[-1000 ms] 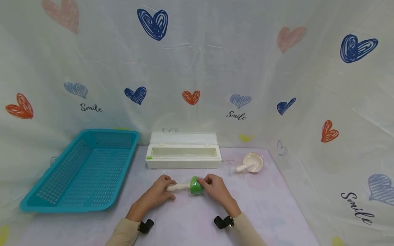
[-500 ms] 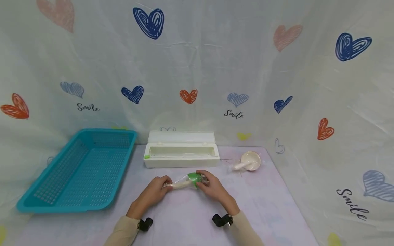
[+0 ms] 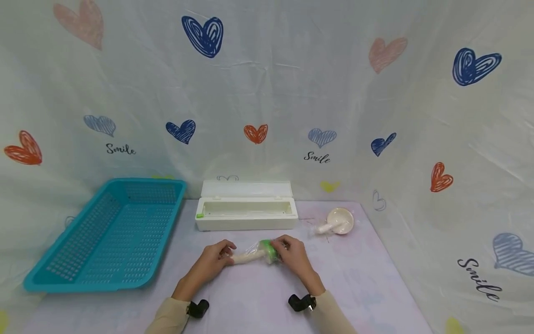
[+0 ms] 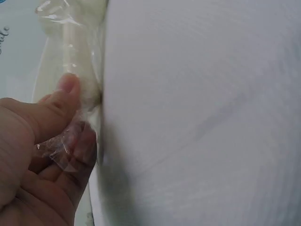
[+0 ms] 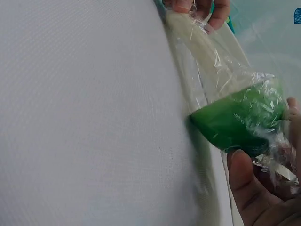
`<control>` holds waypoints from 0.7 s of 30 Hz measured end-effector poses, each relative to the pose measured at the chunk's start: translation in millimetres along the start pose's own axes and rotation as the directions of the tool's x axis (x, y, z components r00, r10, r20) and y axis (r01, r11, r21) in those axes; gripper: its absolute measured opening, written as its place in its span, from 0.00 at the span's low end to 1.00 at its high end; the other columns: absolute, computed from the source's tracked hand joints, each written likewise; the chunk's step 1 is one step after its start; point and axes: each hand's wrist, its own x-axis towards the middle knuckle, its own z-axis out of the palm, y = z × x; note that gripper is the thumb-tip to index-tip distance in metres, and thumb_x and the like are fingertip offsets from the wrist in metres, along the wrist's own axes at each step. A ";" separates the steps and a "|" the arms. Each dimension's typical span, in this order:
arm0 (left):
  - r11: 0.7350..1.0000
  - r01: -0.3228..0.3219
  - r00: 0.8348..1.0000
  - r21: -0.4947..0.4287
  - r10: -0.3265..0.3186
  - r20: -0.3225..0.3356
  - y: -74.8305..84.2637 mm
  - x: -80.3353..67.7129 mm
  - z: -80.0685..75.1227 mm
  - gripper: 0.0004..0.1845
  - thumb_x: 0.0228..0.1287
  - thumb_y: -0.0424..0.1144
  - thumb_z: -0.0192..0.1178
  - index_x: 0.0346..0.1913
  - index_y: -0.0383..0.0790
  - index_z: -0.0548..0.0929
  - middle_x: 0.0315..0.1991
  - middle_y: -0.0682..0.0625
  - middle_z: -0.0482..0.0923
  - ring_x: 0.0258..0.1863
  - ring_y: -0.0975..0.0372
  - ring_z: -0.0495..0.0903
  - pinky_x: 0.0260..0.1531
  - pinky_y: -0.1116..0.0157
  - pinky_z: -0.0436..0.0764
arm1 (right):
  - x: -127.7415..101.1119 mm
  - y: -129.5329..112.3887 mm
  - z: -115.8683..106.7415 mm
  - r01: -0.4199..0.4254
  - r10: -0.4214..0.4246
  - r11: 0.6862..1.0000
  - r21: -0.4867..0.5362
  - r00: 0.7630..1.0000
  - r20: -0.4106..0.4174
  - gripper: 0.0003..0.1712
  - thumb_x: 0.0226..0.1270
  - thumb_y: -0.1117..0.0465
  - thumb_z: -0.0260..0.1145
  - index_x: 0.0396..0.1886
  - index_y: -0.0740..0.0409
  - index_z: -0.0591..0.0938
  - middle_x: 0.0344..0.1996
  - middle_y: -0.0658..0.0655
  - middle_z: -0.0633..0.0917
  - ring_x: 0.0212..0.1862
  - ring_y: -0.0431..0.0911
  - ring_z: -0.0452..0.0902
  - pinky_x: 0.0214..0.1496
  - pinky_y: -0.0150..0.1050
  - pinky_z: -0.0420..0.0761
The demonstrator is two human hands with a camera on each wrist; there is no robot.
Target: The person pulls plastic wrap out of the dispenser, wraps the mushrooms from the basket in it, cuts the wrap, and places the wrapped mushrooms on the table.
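A small green bowl (image 5: 237, 117) and a pale rod (image 3: 249, 256) lie in line in front of me, both wrapped in clear plastic film (image 5: 216, 89). In the right wrist view the rod meets the bowl's rim side. My left hand (image 3: 214, 259) grips the rod's free end; in the left wrist view the thumb lies on the rod and loose film shows between the fingers. At the other end, my right hand (image 3: 293, 255) holds the bowl's base, with crumpled film by its fingers (image 5: 242, 172).
Behind the hands stands a long white box (image 3: 246, 224), its lid (image 3: 247, 189) raised. A blue perforated basket (image 3: 167, 232) is at left. Toward the back right lies a cream bowl with a white handle-like rod (image 3: 340, 215), also in film. A curtain printed with hearts (image 3: 283, 93) rises behind.
The wrapped bowl and rod were lifted and tilted slightly, then lowered back. My right fingers shifted round the bowl's base, and the left hand kept to the rod's end.
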 end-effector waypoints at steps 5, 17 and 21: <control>0.998 -0.055 0.998 0.041 0.055 -0.006 1.1 1.4 4.9 0.05 0.64 0.31 0.69 0.39 0.44 0.87 0.40 0.53 0.86 0.41 0.62 0.82 0.43 0.61 0.83 | 0.4 5.0 1.9 -0.082 0.085 0.996 0.042 0.994 -0.068 0.16 0.74 0.50 0.68 0.29 0.56 0.84 0.22 0.52 0.82 0.18 0.37 0.73 0.19 0.32 0.76; 0.989 -0.058 0.997 0.135 0.063 -0.033 0.6 -2.0 5.3 0.13 0.53 0.24 0.74 0.41 0.40 0.89 0.42 0.50 0.87 0.43 0.59 0.83 0.43 0.61 0.83 | -16.4 12.2 -4.0 0.003 -0.011 0.993 0.120 0.998 0.067 0.19 0.73 0.56 0.68 0.59 0.60 0.84 0.54 0.61 0.87 0.52 0.53 0.85 0.48 0.34 0.85; 0.990 0.002 0.997 0.141 0.009 -0.073 2.4 4.8 4.5 0.08 0.53 0.29 0.76 0.33 0.43 0.87 0.30 0.56 0.86 0.33 0.65 0.80 0.34 0.66 0.80 | -12.9 14.2 -1.1 0.022 -0.020 0.995 0.099 1.000 -0.024 0.14 0.70 0.56 0.71 0.50 0.57 0.89 0.45 0.56 0.91 0.44 0.43 0.86 0.43 0.32 0.84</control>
